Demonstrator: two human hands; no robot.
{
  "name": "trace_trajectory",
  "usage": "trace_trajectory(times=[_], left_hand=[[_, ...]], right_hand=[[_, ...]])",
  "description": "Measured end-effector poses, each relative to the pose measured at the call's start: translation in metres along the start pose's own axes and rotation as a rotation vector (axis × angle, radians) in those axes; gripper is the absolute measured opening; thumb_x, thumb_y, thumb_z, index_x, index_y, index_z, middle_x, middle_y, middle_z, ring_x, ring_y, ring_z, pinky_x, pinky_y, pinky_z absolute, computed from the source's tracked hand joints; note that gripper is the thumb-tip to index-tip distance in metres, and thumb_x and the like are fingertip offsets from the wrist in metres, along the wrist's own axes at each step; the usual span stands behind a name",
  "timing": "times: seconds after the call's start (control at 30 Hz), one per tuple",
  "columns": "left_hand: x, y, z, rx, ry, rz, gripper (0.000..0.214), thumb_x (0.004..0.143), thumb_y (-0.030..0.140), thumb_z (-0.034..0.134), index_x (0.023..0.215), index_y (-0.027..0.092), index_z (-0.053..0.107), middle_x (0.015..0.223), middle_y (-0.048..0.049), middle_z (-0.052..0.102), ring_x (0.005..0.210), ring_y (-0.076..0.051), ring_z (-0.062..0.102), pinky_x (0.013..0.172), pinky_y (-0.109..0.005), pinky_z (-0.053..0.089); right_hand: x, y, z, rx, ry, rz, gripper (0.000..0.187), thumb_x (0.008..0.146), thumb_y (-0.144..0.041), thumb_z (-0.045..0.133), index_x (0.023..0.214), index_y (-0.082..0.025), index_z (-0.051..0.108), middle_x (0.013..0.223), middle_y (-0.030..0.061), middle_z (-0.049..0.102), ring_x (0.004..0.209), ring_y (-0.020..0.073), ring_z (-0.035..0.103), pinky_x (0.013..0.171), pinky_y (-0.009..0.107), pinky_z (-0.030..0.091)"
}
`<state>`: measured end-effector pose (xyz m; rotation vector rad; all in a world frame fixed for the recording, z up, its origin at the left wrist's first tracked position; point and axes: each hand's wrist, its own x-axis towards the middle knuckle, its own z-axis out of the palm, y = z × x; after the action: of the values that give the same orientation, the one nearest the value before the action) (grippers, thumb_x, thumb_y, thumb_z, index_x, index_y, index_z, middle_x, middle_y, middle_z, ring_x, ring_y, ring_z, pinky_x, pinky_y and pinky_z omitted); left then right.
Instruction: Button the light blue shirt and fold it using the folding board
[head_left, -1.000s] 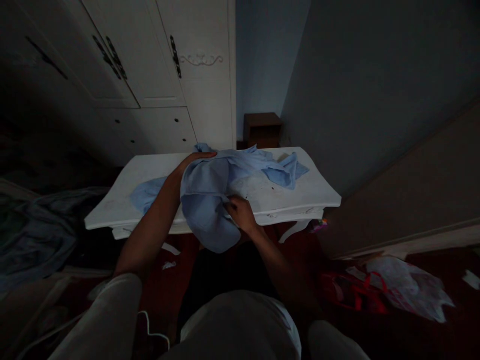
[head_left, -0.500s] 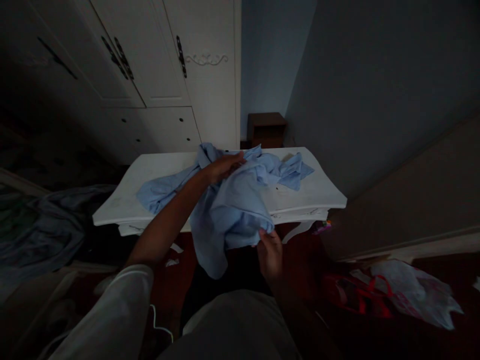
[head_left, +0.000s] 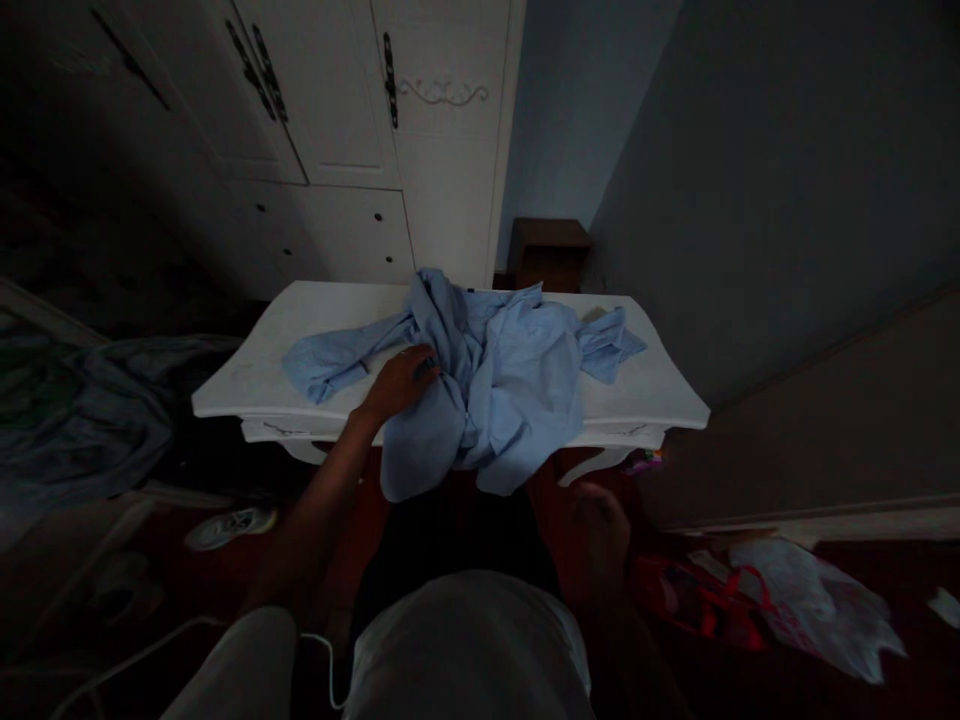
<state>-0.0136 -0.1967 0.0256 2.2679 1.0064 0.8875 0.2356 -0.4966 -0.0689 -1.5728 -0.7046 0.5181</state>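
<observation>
A crumpled light blue shirt point(head_left: 510, 375) lies across a small white table point(head_left: 660, 395), with part of it hanging over the near edge. My left hand point(head_left: 403, 378) rests on the shirt left of its middle, its fingers curled into the cloth. One sleeve point(head_left: 330, 360) stretches away to the left of that hand. My right hand point(head_left: 596, 520) hangs in shadow below the table's near edge, apart from the shirt and with nothing in it; its fingers look loosely spread.
A white wardrobe point(head_left: 420, 170) with drawers stands behind the table, and a brown stool point(head_left: 549, 250) beside it. Dark bedding point(head_left: 82, 420) lies at the left, a shoe point(head_left: 229, 525) on the red floor, red and white bags point(head_left: 757, 595) at the right.
My right hand let go of the shirt's hanging edge and dropped below the table. My left hand moved down and left on the shirt, which now lies flatter on the table.
</observation>
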Motion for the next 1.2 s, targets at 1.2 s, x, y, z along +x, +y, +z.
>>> trace_trajectory(times=[1.2], left_hand=[[0.216,-0.027,0.011,0.446,0.226,-0.024,0.055,0.081,0.009,0.049,0.135,0.019,0.052,0.124,-0.0161,0.057,0.113,-0.03,0.058,0.09,-0.043,0.051]], right_hand=[[0.372,-0.106,0.239,-0.904,-0.349,-0.746,0.05,0.085,-0.003,0.039,0.128,-0.016,0.061,0.148,0.0133,0.045,0.137,0.027,0.04,0.111,0.043,0.038]])
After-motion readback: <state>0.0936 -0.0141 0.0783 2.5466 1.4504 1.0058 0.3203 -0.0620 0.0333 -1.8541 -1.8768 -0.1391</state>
